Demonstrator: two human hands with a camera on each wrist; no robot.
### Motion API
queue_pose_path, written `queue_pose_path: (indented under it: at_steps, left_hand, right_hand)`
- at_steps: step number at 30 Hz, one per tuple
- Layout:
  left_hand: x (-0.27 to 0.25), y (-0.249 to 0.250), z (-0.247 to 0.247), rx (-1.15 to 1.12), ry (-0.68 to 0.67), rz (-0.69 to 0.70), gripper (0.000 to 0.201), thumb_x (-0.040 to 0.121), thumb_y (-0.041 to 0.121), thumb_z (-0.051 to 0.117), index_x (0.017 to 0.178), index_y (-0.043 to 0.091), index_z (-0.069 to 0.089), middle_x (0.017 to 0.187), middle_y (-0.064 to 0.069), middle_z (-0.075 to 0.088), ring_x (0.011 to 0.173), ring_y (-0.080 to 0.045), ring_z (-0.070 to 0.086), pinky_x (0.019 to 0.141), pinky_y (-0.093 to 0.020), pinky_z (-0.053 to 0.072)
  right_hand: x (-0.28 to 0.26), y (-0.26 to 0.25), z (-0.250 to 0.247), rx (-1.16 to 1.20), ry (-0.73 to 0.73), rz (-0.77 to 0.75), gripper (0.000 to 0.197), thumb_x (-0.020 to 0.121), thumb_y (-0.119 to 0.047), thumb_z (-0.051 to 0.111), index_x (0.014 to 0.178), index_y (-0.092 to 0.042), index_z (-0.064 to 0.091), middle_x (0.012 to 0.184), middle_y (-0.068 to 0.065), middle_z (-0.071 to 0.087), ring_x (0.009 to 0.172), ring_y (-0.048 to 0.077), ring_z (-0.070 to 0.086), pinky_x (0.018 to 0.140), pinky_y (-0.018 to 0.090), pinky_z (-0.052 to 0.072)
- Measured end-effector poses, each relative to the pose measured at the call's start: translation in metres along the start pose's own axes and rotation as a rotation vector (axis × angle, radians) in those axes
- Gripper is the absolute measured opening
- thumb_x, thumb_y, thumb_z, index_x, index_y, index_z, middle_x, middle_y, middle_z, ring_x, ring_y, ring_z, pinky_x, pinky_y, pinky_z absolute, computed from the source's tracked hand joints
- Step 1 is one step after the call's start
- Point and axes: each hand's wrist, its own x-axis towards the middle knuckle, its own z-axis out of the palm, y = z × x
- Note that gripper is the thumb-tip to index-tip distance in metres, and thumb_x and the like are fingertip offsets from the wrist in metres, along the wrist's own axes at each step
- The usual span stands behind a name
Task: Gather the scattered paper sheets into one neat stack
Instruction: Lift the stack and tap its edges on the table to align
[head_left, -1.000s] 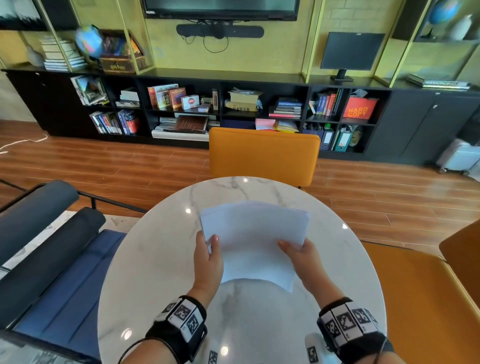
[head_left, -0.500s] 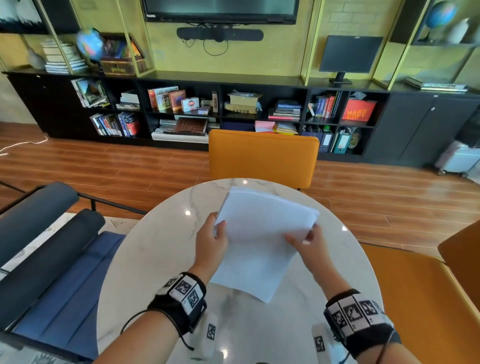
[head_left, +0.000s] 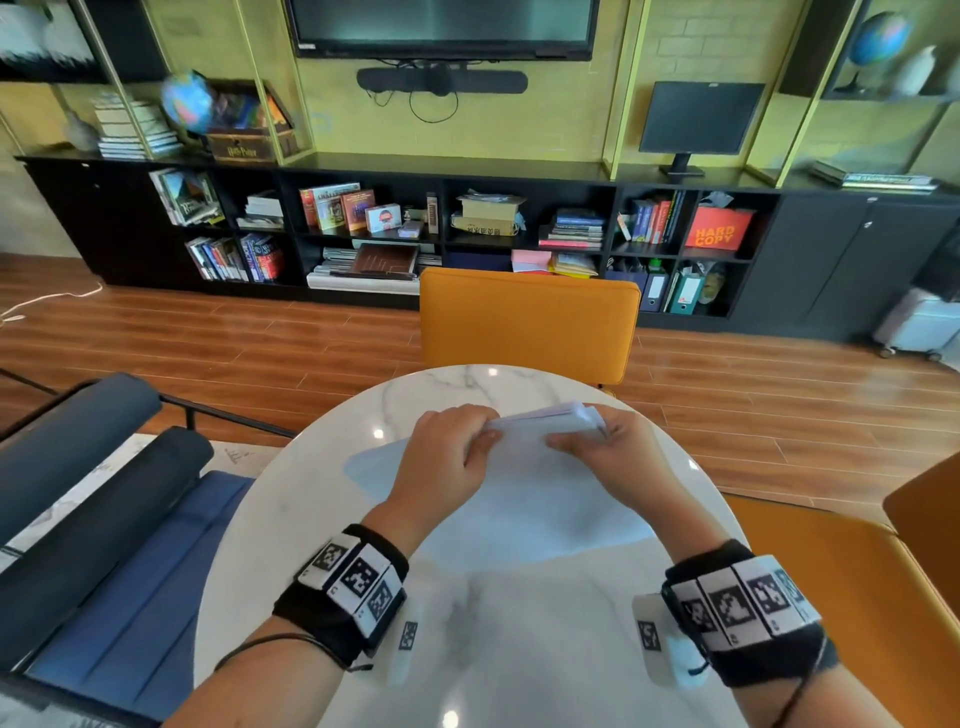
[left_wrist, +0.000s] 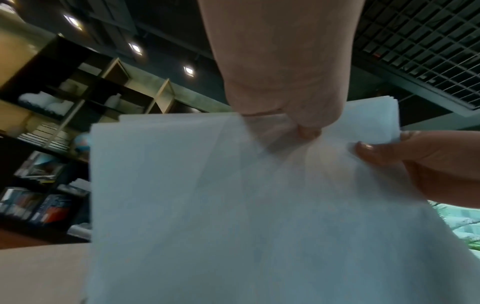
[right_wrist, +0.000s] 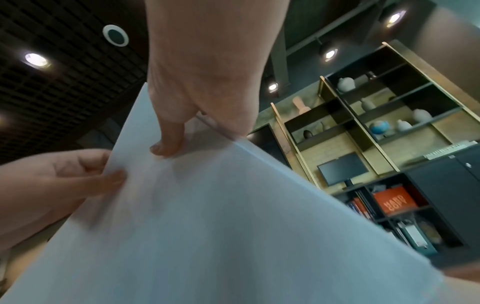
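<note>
A stack of white paper sheets stands tilted on the round marble table, its top edge raised and its lower edge near the tabletop. My left hand pinches the top left of the stack, thumb on the near face. My right hand pinches the top right corner. In the left wrist view the paper sheets fill the lower frame under my left hand, and the sheet corners at the top right are slightly fanned. In the right wrist view my right hand presses a thumb on the paper sheets.
An orange chair stands behind the table and another orange seat on the right. A blue padded chair is at the left. Black bookshelves line the far wall.
Both hands slid from the stack's sides to its top edge and tipped the sheets from lying fairly flat to standing on edge on the table.
</note>
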Motion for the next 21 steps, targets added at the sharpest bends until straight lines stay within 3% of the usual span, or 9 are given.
queue_pose_path:
  at_steps: [2,4,5,7,9,11,13,17,21]
  left_hand:
    - [-0.008,-0.013,-0.005,-0.021,0.028,-0.081,0.023,0.086,0.033,0.060,0.093,0.011,0.066,0.089,-0.001,0.072,0.082,-0.013,0.060,0.076,-0.034,0.047]
    - [-0.020,-0.032,-0.013,-0.030,0.086,-0.218,0.036,0.080,0.045,0.063,0.095,0.013,0.065,0.092,0.000,0.070,0.086,-0.016,0.062,0.080,-0.042,0.050]
    - [-0.026,-0.041,-0.017,-0.028,0.128,-0.317,0.044,0.077,0.049,0.065,0.103,0.013,0.063,0.100,-0.002,0.068,0.094,-0.019,0.061,0.086,-0.045,0.049]
    - [-0.038,-0.056,-0.021,-0.085,0.177,-0.573,0.067,0.072,0.045,0.074,0.127,0.013,0.050,0.125,-0.007,0.057,0.117,-0.023,0.052,0.101,-0.047,0.042]
    - [-0.043,-0.058,-0.021,-0.308,0.184,-0.748,0.078,0.074,0.036,0.077,0.138,0.017,0.037,0.139,-0.006,0.047,0.130,-0.022,0.044,0.109,-0.046,0.038]
    - [-0.041,-0.052,-0.019,-0.500,0.189,-0.787,0.059,0.081,0.029,0.071,0.130,0.015,0.043,0.131,-0.009,0.055,0.124,-0.025,0.051,0.105,-0.046,0.042]
    - [-0.039,-0.043,-0.016,-0.505,0.229,-0.794,0.046,0.087,0.025,0.064,0.124,0.007,0.045,0.123,-0.015,0.057,0.118,-0.028,0.054,0.103,-0.044,0.043]
    - [-0.050,-0.034,-0.004,-0.480,0.326,-0.774,0.048,0.090,0.027,0.060,0.130,0.009,0.039,0.125,-0.009,0.055,0.117,-0.022,0.053,0.105,-0.040,0.041]
    - [-0.074,-0.036,0.017,-0.493,0.230,-0.856,0.048,0.089,0.027,0.060,0.129,0.017,0.037,0.123,-0.001,0.050,0.114,-0.017,0.048,0.097,-0.031,0.038]
  right_hand:
    - [-0.003,0.006,-0.002,0.071,0.016,0.045,0.020,0.076,-0.008,0.074,0.063,-0.023,0.072,0.053,-0.011,0.066,0.048,0.007,0.059,0.048,0.016,0.046]
    - [-0.007,0.015,-0.009,0.178,0.042,0.098,0.004,0.076,-0.007,0.074,0.078,-0.010,0.076,0.065,-0.004,0.075,0.060,0.012,0.070,0.056,0.022,0.055]
    - [-0.008,0.019,-0.013,0.223,0.065,0.124,0.007,0.076,-0.006,0.075,0.083,-0.007,0.075,0.069,-0.001,0.076,0.063,0.015,0.072,0.057,0.025,0.057]
    - [-0.010,0.027,-0.019,0.277,0.104,0.164,0.010,0.075,-0.007,0.076,0.085,-0.008,0.075,0.073,0.001,0.077,0.067,0.019,0.073,0.060,0.030,0.059]
    - [-0.012,0.032,-0.020,0.314,0.111,0.171,0.011,0.075,-0.006,0.075,0.084,-0.012,0.075,0.077,0.003,0.078,0.070,0.021,0.074,0.064,0.034,0.061]
    - [-0.013,0.036,-0.017,0.343,0.106,0.172,0.012,0.076,-0.006,0.074,0.088,-0.010,0.076,0.083,0.007,0.078,0.076,0.023,0.074,0.070,0.037,0.060]
    - [-0.015,0.040,-0.014,0.352,0.115,0.170,0.015,0.077,-0.008,0.073,0.092,-0.007,0.075,0.087,0.009,0.078,0.080,0.024,0.074,0.073,0.037,0.061]
    - [-0.023,0.057,-0.009,0.354,0.123,0.137,0.035,0.077,-0.010,0.074,0.111,-0.008,0.066,0.098,0.007,0.077,0.090,0.021,0.074,0.075,0.032,0.060]
    - [-0.035,0.088,0.007,0.274,0.204,0.218,0.054,0.074,-0.012,0.078,0.120,-0.027,0.053,0.110,-0.012,0.061,0.101,0.002,0.059,0.083,0.024,0.050]
